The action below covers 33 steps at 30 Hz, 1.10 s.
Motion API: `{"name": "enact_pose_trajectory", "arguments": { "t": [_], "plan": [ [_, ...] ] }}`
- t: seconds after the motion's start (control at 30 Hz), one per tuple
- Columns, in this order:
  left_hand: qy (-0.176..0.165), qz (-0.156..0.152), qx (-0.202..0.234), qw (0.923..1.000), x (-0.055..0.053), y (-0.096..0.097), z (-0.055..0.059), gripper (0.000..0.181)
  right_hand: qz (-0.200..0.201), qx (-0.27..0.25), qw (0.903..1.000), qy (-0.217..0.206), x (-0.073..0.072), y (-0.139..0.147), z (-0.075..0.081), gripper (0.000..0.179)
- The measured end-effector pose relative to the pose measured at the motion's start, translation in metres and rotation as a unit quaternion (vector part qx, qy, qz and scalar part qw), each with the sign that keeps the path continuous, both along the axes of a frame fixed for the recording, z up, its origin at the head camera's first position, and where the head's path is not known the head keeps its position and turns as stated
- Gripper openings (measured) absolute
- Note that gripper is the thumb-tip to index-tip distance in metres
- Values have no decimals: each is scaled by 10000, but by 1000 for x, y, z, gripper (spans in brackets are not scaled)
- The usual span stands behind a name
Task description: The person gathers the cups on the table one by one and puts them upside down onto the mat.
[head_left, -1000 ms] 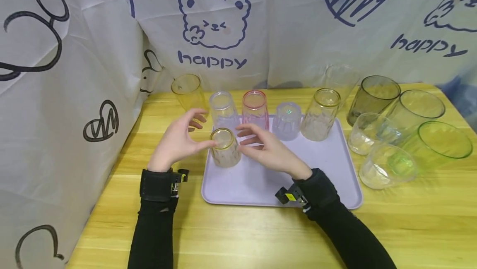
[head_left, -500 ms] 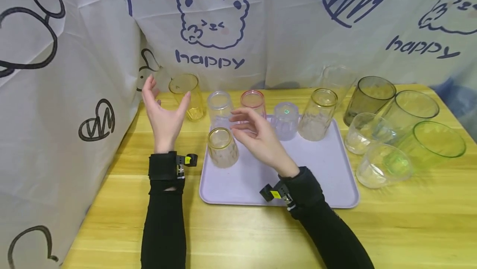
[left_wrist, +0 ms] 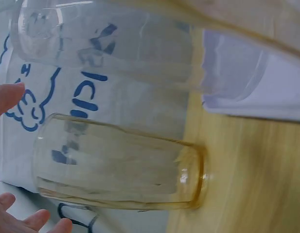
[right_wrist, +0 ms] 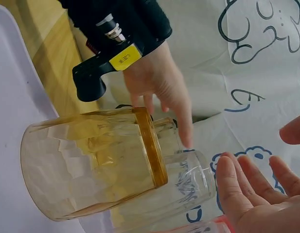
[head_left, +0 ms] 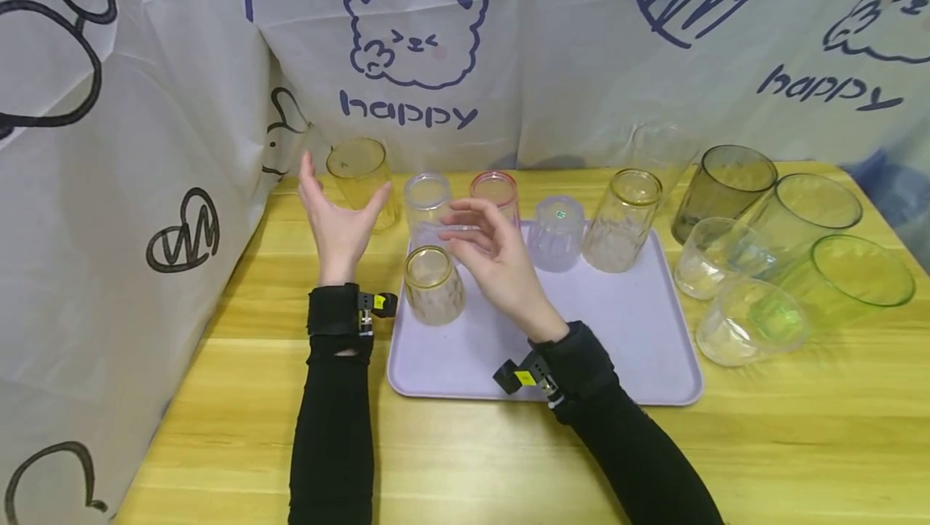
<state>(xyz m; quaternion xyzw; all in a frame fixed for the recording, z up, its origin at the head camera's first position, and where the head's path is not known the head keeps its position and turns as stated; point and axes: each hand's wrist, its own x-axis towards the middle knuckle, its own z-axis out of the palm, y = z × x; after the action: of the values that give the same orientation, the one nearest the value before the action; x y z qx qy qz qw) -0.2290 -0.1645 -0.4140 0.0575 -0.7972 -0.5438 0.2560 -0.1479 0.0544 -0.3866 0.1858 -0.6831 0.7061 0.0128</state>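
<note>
My left hand (head_left: 337, 226) reaches toward the tall yellow glass (head_left: 356, 170) behind the tray's left corner. Its thumb and fingers are spread, one on each side of the glass; in the left wrist view they look apart from that yellow glass (left_wrist: 120, 165), which stands on the table. Over the purple tray (head_left: 465, 367) hovers my right hand (head_left: 501, 266), fingers loosely bent and holding nothing. Just left of it, a short amber glass (head_left: 434, 295) rests upside down on the tray. The right wrist view shows this amber glass (right_wrist: 86, 165) beside the right hand's fingers (right_wrist: 232, 184).
Upside-down glasses line the tray's back: a clear one (head_left: 427, 202), a pink one (head_left: 494, 190), a short pale purple one (head_left: 558, 238) and a taller amber-rimmed one (head_left: 623, 226). Right of the tray stand several upright glasses, including a brown one (head_left: 719, 194) and a green one (head_left: 857, 287).
My left hand has left the short amber glass and moved up and back to the yellow glass, its fingers spreading. The right hand has drifted slightly left and up, off the amber glass.
</note>
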Motion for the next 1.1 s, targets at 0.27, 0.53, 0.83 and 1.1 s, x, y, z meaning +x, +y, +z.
{"name": "enact_pose_trajectory", "arguments": {
  "t": [0.27, 0.53, 0.83, 1.1],
  "plan": [
    [-470, -125, 211, 9986, -4, 2, -10, 113, 43, -200, 9994, -282, -2, 2, 1, 46],
    [-579, -360, 211, 9974, -12, 5, -21, 111, 29, -130, 9994, -326, -4, 7, 4, 45],
    [-657, -344, 192, 9971, -22, -1, -22, 112, -15, -147, 9992, -377, -5, 7, 2, 46],
    [-785, -273, 153, 9964, -31, -10, -24, 112, -110, 371, 9992, -24, 0, 2, -3, 45]
  ]
}}
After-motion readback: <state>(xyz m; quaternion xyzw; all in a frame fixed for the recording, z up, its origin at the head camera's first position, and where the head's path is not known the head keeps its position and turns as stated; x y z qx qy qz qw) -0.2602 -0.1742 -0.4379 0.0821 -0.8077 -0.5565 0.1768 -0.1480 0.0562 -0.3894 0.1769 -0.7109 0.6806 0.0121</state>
